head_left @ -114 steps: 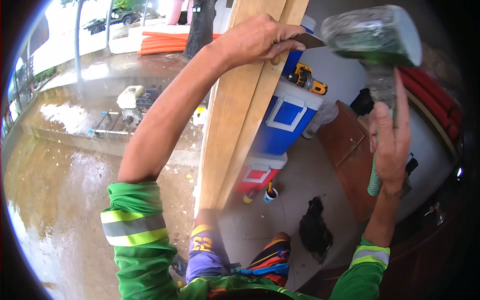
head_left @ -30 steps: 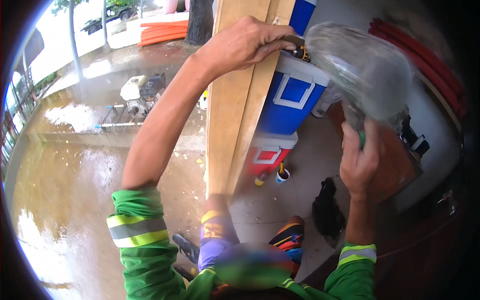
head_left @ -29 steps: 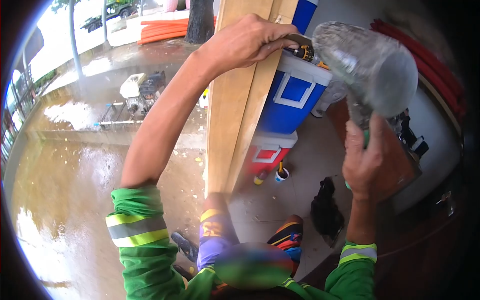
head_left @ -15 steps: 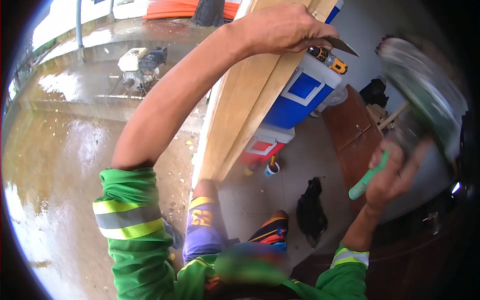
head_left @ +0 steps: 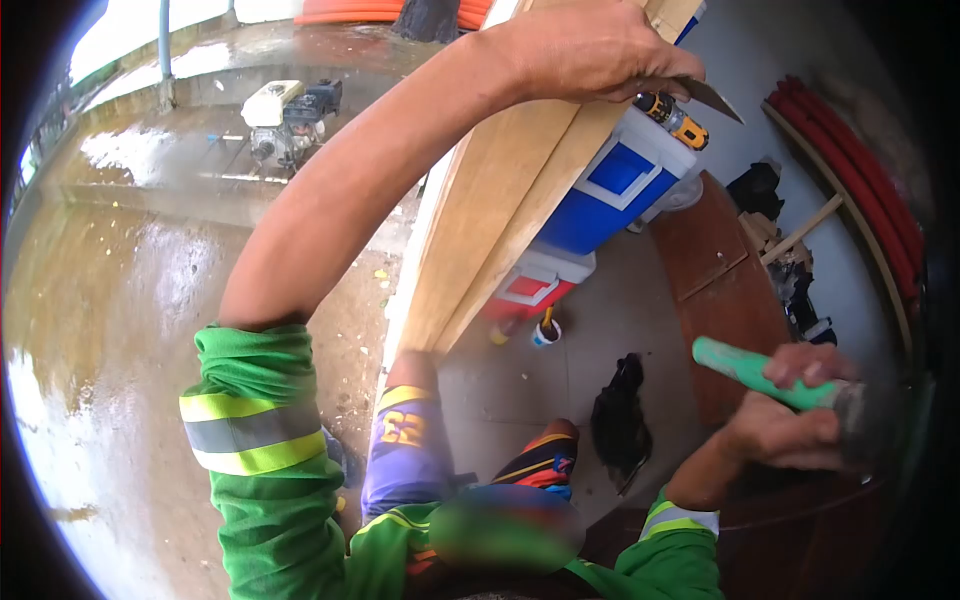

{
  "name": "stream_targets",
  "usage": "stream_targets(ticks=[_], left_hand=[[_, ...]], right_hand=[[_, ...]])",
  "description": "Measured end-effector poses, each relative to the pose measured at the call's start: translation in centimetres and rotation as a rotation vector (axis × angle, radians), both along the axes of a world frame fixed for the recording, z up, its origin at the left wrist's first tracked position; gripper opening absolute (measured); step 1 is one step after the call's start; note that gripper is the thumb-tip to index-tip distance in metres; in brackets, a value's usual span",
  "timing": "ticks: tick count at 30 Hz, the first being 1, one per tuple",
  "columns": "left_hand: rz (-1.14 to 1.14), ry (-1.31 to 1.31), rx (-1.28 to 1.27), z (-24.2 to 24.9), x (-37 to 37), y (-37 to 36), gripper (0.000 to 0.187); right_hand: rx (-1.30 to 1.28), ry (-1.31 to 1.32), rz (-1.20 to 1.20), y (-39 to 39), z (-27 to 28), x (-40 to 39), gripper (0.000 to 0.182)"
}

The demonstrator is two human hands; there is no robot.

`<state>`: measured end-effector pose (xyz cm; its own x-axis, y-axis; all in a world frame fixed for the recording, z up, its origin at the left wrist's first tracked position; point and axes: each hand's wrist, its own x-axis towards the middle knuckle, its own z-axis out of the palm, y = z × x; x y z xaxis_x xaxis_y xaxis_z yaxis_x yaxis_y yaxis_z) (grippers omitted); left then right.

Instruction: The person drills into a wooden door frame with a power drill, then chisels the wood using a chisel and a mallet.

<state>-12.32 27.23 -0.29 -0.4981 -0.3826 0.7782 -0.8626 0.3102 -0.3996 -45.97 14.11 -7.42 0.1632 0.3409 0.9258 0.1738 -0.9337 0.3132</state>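
Observation:
My left hand [head_left: 600, 55] reaches up to the upper part of the wooden door frame [head_left: 500, 190]. Its fingers are closed on a thin flat metal plate [head_left: 716, 98], whose pointed end sticks out to the right. At the lower right, my right hand [head_left: 785, 425] is wrapped round a tool with a green handle [head_left: 745, 365]. The handle's butt points up and left; the tool's other end is dark and blurred, so its kind does not show. A yellow and black cordless drill [head_left: 680, 122] is just below my left hand, by the blue cooler [head_left: 615, 185].
A red cooler [head_left: 535, 285] and a white cup [head_left: 546, 333] stand inside the frame. Something black [head_left: 620, 420] lies on the tiles near a brown wooden cabinet [head_left: 705, 255]. Long red rolls [head_left: 855, 165] are at the right. An engine [head_left: 285, 120] sits outside on wet ground.
My right hand has moved downward and turned, with the green handle now swung up and left. The large blurred shape at upper right is gone from there. My left hand stays at the frame.

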Motion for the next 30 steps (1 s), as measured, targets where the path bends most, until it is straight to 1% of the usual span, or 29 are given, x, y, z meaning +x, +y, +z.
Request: stream_targets(ticks=[1,4,6,7,8,9,10,12,13,15,16,19,20,23,24,26,27,28,30], left_hand=[[0.012,-0.023,-0.032,0.0,0.0,0.0,0.017],[0.06,0.02,0.055,0.1,-0.4,0.3,0.015],[-0.036,0.035,0.056,-0.2,-0.4,0.1,0.013],[-0.08,0.034,0.045,0.1,-0.4,0.2,0.012],[-0.038,0.029,0.049,0.2,-0.2,0.3,0.012],[-0.002,0.034,0.066,-0.1,-0.4,0.4,0.012],[0.037,0.027,0.07,0.0,-0.5,0.6,0.012],[0.066,-0.011,0.046,-0.1,-0.3,0.6,0.015],[0.078,-0.031,0.037,-0.4,-0.1,0.4,0.017],[0.049,-0.05,-0.062,-1.2,-0.3,0.5,0.021],[0.036,-0.067,-0.108,-1.2,-0.4,0.7,0.023],[-0.101,0.185,0.043,0.1,-1.0,2.0,0.026],[-0.014,0.314,0.072,0.7,-0.7,1.8,0.023],[-0.094,0.417,0.145,2.8,-0.9,1.5,0.024],[-0.17,0.614,0.25,3.3,-1.4,1.9,0.024],[-0.193,0.582,0.268,3.6,-1.4,2.3,0.025],[-0.204,0.569,0.277,3.7,-1.6,2.6,0.025],[-0.099,0.536,0.249,3.5,-1.9,2.9,0.025],[-0.082,0.524,0.241,3.1,-2.5,2.9,0.025]], right_hand=[[-0.335,-0.049,-0.404,-0.8,0.0,0.6,0.032],[0.259,0.0,-0.623,0.7,-1.8,3.2,0.04],[0.581,0.001,-0.251,1.3,-1.4,1.8,0.047],[0.634,-0.069,-0.07,1.7,-1.1,1.2,0.047],[0.556,-0.128,0.124,2.1,-0.9,0.7,0.046],[0.455,-0.141,0.229,2.1,-1.0,0.5,0.046],[0.324,-0.147,0.238,1.8,-1.4,0.8,0.046],[0.163,-0.124,0.003,0.4,-2.4,2.5,0.05],[0.086,-0.047,-0.217,-0.8,-2.6,4.3,0.052],[0.094,0.08,-0.398,-0.6,-2.6,4.2,0.056],[0.18,0.123,-0.354,0.6,-2.2,3.4,0.058],[0.31,0.132,-0.325,0.9,-2.1,0.7,0.062],[0.37,0.132,-0.287,0.7,-2.4,0.3,0.063],[0.581,0.129,-0.113,0.5,-3.6,-0.7,0.065],[0.642,0.122,-0.053,0.5,-4.1,-0.9,0.065],[0.705,0.101,0.024,0.5,-4.7,-1.2,0.066],[0.685,0.117,-0.036,0.5,-4.7,-1.4,0.066],[0.666,0.136,-0.096,0.6,-4.6,-1.7,0.066],[0.633,0.149,-0.156,0.6,-4.7,-1.8,0.065]])
